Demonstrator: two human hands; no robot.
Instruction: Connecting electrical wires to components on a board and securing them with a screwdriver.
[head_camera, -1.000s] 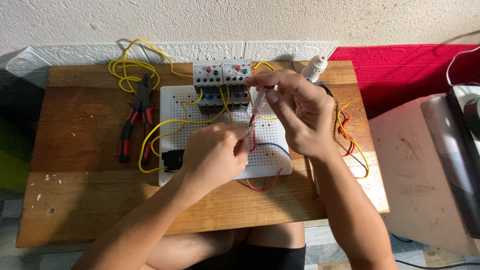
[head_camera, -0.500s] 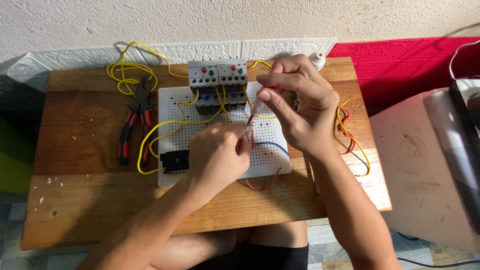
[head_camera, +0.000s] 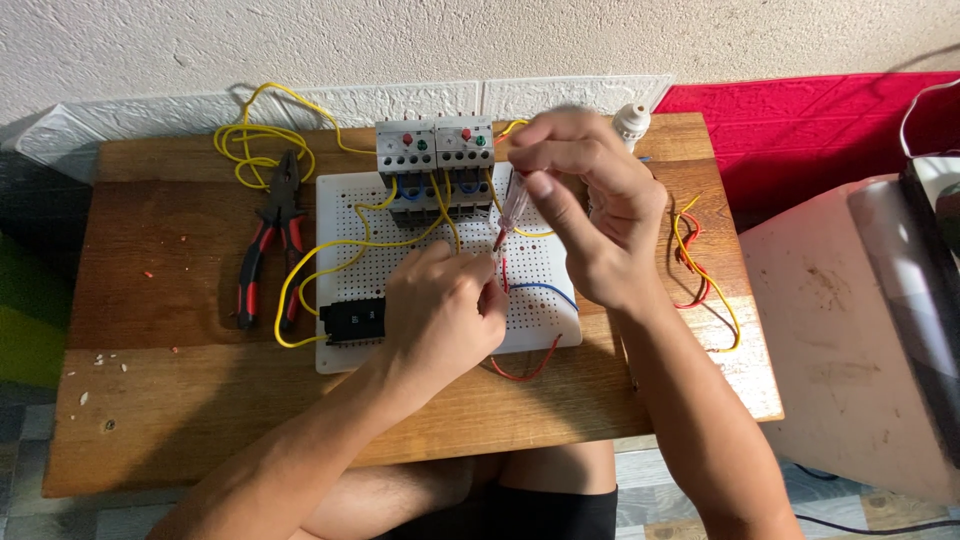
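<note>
Since the earlier frame the right hand (head_camera: 590, 215) sits lower, pinching a thin, light, stiff screwdriver (head_camera: 511, 213) by its handle over the perforated board (head_camera: 345, 215) centre, while the left hand (head_camera: 440, 310) grasps a soft red wire (head_camera: 503, 272).

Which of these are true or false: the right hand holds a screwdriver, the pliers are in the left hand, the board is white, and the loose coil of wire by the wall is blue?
1. The right hand holds a clear-handled screwdriver. True.
2. The pliers are in the left hand. False: they lie on the wooden table, left of the board.
3. The perforated board is white. True.
4. The coil of wire by the wall is blue. False: it is yellow.
</note>
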